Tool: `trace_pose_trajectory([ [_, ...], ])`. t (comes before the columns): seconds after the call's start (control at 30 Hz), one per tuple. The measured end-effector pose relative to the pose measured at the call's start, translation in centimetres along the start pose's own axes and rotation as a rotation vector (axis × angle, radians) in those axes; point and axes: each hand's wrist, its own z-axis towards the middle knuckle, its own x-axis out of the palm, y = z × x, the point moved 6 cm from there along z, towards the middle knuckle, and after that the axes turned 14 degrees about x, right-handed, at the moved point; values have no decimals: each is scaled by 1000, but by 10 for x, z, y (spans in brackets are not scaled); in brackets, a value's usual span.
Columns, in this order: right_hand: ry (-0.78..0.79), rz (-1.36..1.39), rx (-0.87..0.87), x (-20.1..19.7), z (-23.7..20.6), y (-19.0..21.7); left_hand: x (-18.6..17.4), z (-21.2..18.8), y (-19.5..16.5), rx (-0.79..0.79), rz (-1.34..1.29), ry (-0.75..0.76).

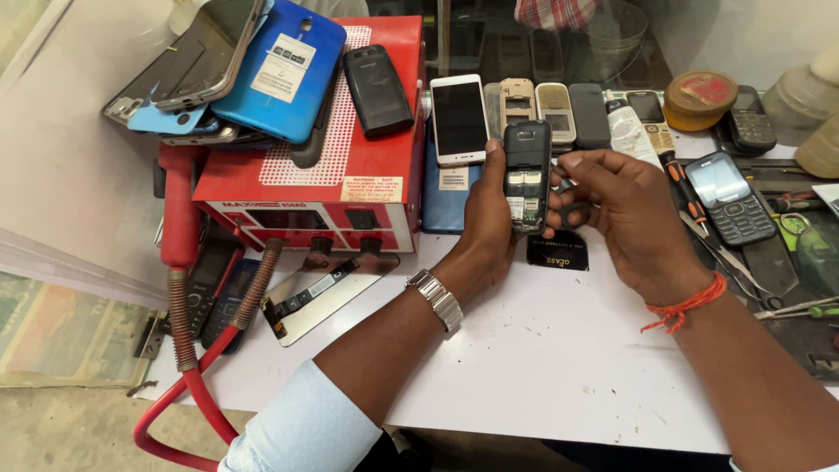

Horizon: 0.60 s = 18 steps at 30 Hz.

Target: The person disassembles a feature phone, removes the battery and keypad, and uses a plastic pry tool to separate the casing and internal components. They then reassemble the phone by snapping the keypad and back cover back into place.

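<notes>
Holding the small black phone (527, 175) upright above the white counter (542, 350), back cover off, the left hand (489, 214) was clamped round its side while the right hand (625, 210) pinched its other edge, a grip that looked best kept steady and light over the exposed slots.

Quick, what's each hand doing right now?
Left hand: closed around a black keypad phone with its back open.
Right hand: fingers curled, fingertips touching that phone's edge.

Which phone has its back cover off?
The black phone held upright in the left hand: its battery bay and card slots are exposed. The others lie flat on the bench or the red box.
</notes>
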Motion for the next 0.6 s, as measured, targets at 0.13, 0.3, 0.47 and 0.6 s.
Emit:
trace_pose_trajectory([
  [0.13, -260, -474, -486, 1, -22, 33, -8, 4, -6, 53, 65, -56],
  [0.3, -505, -948, -605, 3, -38, 43, -16, 7, -13, 114, 79, -153],
  [0.47, -593, -965, -705, -15, -38, 46, -18, 7, -19, 146, 89, -177],
  [0.6, -725, -1272, -645, -39, -32, 49, -18, 8, -23, 184, 94, -172],
])
